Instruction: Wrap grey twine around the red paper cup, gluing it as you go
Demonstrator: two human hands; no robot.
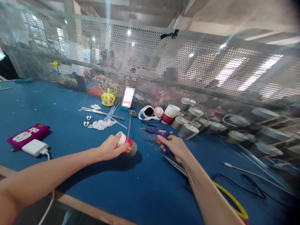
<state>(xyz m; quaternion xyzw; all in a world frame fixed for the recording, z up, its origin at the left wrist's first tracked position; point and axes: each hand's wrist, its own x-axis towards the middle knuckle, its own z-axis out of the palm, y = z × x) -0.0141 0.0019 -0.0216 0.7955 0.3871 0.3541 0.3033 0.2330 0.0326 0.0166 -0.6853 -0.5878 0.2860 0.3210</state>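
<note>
My left hand (109, 148) is closed around a red and white paper cup (121, 138), tilted on its side above the table. Grey cord (133, 149) covers the cup's base end, and a strand of it runs up to a small coil of cord (133, 113) lying on the table. In my right hand (174, 145) is a blue glue gun (157, 131) with a small red light showing. Its nozzle points left toward the cup, with a gap between them. My right fingers wrap its handle near the red trigger.
Stacked paper cups (172, 111) and several cord-covered cups (188, 131) stand at the right. Behind rises a perforated metal screen (140, 50). A purple case (30, 136) with a white charger (35, 147) lies left. Scissors (174, 164) and a yellow loop (232, 198) are near my right arm.
</note>
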